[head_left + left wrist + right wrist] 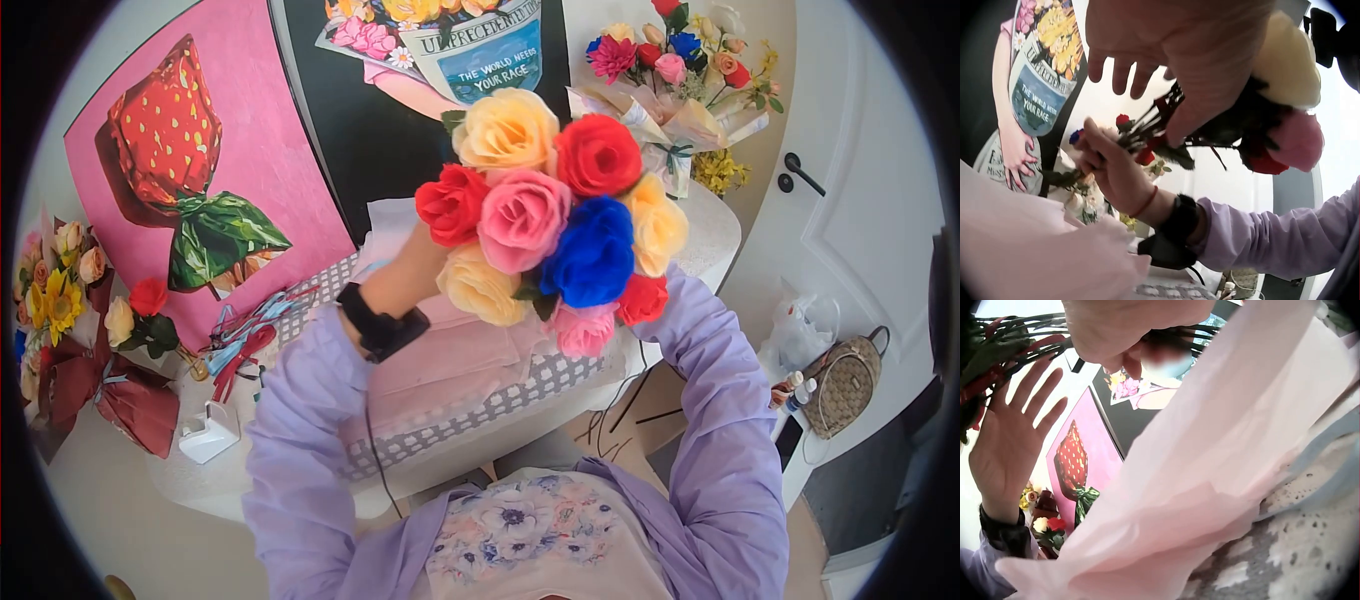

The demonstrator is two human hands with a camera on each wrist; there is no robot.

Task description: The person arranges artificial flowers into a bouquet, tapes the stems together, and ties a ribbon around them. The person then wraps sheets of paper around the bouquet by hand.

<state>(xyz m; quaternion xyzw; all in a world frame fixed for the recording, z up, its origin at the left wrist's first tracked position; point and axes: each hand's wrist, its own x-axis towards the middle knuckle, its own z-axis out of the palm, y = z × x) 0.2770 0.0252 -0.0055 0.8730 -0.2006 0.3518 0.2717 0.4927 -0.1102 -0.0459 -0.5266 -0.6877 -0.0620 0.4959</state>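
A bunch of roses (560, 210) in red, pink, cream and blue is raised over the table, its blooms toward the head camera. My right hand (1116, 165) grips the gathered dark stems (1147, 122) below the blooms; in the right wrist view the same hand (1135, 331) is curled round them. My left hand (1010, 444) is beside the stems with its fingers spread and straight, close under the flower heads. In the head view the blooms cover the right hand and part of the left hand (415, 270). Sheets of pale pink wrapping paper (1166, 500) lie below the stems.
On the table's left are red and blue ribbons (240, 350), a white tape dispenser (208, 432), loose roses (140, 312) and a dark-red wrapped bouquet (110, 395). Another wrapped bouquet (690, 110) stands at the back right. Paintings, including a pink one (270, 150), lean behind.
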